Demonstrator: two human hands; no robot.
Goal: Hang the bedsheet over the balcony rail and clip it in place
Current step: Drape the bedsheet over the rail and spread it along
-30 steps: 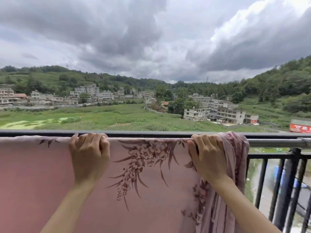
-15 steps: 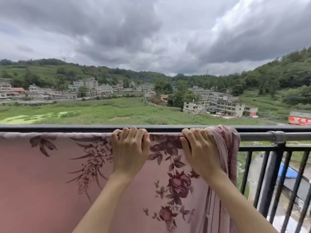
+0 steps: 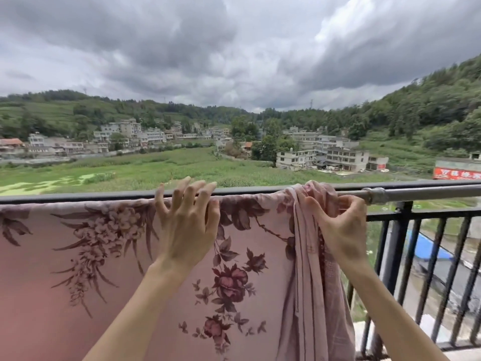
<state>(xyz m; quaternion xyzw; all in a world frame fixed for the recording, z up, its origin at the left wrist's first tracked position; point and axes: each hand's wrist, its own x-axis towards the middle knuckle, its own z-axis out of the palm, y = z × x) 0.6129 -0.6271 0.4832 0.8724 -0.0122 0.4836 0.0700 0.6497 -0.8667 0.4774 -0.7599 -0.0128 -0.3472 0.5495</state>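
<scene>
A pink bedsheet (image 3: pixel 86 269) with dark floral print hangs over the dark balcony rail (image 3: pixel 429 192), covering it from the left edge to right of centre. Its right end is bunched into folds that hang down. My left hand (image 3: pixel 186 220) is lifted at the top of the sheet, fingers spread and loosely bent over the rail, holding nothing. My right hand (image 3: pixel 338 225) pinches the bunched right edge of the bedsheet just below the rail, thumb and fingers curled into the folds. No clip shows.
Right of the sheet the rail is bare, with a metal pipe joint (image 3: pixel 374 195) and black vertical bars (image 3: pixel 437 269) below. Beyond the balcony lie fields, houses and hills far below. A concrete ledge (image 3: pixel 458 353) runs at the bottom right.
My left hand let go of the sheet's top edge and opened its fingers. My right hand slid right along the rail and now pinches the bunched end.
</scene>
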